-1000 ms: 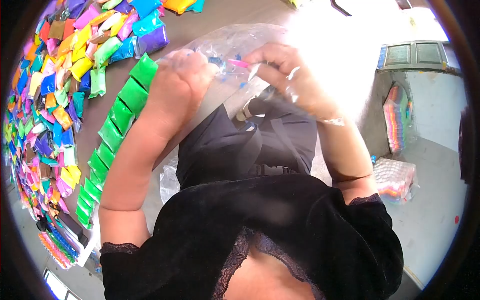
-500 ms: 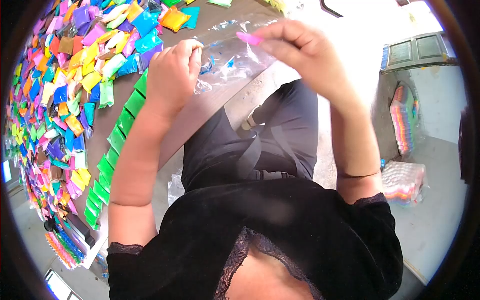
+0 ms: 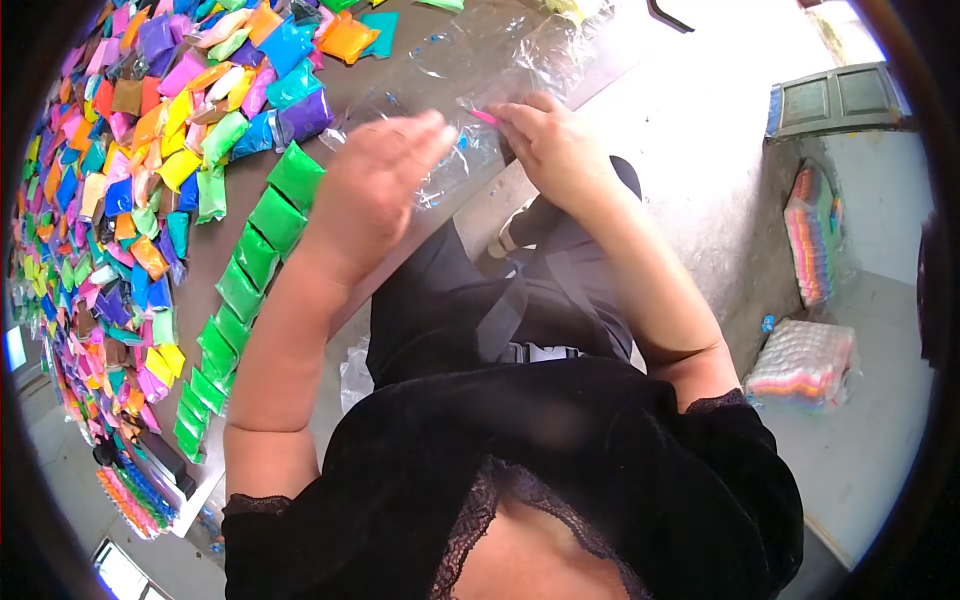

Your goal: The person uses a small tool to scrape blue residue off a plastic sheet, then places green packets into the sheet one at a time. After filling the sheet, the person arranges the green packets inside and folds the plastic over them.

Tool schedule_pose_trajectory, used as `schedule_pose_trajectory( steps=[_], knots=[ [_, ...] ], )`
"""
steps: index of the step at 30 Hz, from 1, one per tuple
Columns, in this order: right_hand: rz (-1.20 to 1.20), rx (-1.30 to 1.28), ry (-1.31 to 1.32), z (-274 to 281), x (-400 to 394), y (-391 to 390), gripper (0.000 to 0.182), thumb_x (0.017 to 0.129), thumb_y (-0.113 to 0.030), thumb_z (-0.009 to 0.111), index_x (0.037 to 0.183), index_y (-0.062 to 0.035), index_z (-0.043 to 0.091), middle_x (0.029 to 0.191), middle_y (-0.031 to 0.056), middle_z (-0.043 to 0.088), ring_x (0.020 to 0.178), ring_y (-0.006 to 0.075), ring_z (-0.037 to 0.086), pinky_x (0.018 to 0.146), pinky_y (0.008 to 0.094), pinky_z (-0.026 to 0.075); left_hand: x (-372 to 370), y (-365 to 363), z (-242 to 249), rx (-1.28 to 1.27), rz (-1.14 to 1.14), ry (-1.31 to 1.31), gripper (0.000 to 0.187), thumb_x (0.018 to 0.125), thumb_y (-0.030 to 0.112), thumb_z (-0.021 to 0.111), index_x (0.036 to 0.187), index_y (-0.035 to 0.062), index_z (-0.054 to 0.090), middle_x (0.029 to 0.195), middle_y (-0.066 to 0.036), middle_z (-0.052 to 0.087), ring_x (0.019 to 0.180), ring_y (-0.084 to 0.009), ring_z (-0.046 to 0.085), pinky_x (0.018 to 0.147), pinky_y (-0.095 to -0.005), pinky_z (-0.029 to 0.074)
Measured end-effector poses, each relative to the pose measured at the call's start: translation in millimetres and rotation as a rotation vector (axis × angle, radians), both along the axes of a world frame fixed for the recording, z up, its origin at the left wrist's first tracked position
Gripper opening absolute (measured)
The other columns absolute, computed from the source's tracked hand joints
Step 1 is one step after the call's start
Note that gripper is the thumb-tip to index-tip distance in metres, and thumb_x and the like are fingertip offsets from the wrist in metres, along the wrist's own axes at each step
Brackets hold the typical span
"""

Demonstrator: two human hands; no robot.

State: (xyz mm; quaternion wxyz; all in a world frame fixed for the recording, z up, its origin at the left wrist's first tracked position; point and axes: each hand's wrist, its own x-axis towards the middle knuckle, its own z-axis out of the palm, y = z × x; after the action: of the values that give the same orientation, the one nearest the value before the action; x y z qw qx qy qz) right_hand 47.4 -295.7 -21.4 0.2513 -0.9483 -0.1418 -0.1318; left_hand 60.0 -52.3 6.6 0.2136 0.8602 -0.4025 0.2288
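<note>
My right hand (image 3: 555,150) is closed in a pinch on a small pink object (image 3: 484,117), whose exact kind I cannot make out. Under and around its fingertips spreads a clear plastic bag (image 3: 450,185) with small blue marks, lying over the table edge. My left hand (image 3: 375,185) is just left of the bag, its fingers stretched out and blurred by movement; nothing shows in them. Beside my left forearm runs a row of joined green packets (image 3: 258,257).
Many small colourful packets (image 3: 150,130) are heaped over the left of the brown table (image 3: 225,215). A black bent bar (image 3: 670,15) is at the top. Wrapped multicoloured bundles (image 3: 800,362) stand on the floor at right, near a grey-green panel (image 3: 835,98).
My right hand has come down and closer with the pink object. My left hand has loosened from the bag, its fingers now extended. The bag has shifted and spread.
</note>
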Motion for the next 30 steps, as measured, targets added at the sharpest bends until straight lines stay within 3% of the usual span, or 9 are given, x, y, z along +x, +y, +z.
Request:
schedule_pose_trajectory(
  steps=[2, 11, 19, 26, 30],
  knots=[
    [0.033, 0.027, -0.023, -3, 4, -2, 0.019, 0.095, -0.021, 0.062, 0.109, -0.0121, 0.071, 0.095, 0.0105, 0.064, 0.082, 0.0329, 0.067, 0.072, 0.0422, 0.056, -12, -6, 0, 0.051, -0.143, 0.175, 0.039, 0.08, 0.006, 0.07, 0.119, 0.0052, 0.066, 0.115, -0.011, 0.068, 0.109, -0.0307, 0.062, 0.102, -0.0435, 0.046],
    [0.055, 0.07, -0.111, 16, -27, 22, 0.016, 0.086, -0.014, 0.072, 0.101, -0.0134, 0.071, 0.091, 0.0071, 0.062, 0.072, 0.0282, 0.067, 0.061, 0.0374, 0.056, -22, -7, -17, 0.064, -0.137, 0.184, 0.044, 0.072, 0.021, 0.08, 0.11, 0.0017, 0.069, 0.121, -0.012, 0.064, 0.114, -0.0303, 0.059, 0.101, -0.0456, 0.046],
    [-0.145, -0.098, -0.068, 11, -29, 20, 0.012, 0.084, -0.012, 0.072, 0.096, -0.0129, 0.072, 0.088, 0.0059, 0.064, 0.068, 0.0247, 0.067, 0.058, 0.0346, 0.055, -17, 1, -11, 0.057, -0.193, 0.248, 0.045, 0.071, 0.021, 0.08, 0.111, 0.0022, 0.069, 0.125, -0.01, 0.064, 0.117, -0.0276, 0.058, 0.103, -0.0451, 0.044],
    [0.028, -0.061, -0.109, 15, -39, 33, 0.017, 0.081, -0.011, 0.073, 0.098, -0.0119, 0.072, 0.088, 0.0043, 0.06, 0.068, 0.0229, 0.065, 0.057, 0.0344, 0.053, -20, 0, -13, 0.065, -0.192, 0.228, 0.04, 0.073, 0.019, 0.079, 0.109, 0.0031, 0.07, 0.121, -0.007, 0.065, 0.117, -0.0256, 0.057, 0.105, -0.0452, 0.043],
    [0.048, -0.18, -0.137, 13, -41, 33, 0.018, 0.081, -0.011, 0.072, 0.099, -0.0107, 0.072, 0.09, 0.0042, 0.058, 0.068, 0.0212, 0.063, 0.056, 0.0344, 0.051, -24, -2, -12, 0.106, -0.168, 0.197, 0.039, 0.075, 0.018, 0.078, 0.109, 0.0022, 0.069, 0.12, -0.008, 0.064, 0.118, -0.0258, 0.057, 0.107, -0.0455, 0.043]
  ],
)
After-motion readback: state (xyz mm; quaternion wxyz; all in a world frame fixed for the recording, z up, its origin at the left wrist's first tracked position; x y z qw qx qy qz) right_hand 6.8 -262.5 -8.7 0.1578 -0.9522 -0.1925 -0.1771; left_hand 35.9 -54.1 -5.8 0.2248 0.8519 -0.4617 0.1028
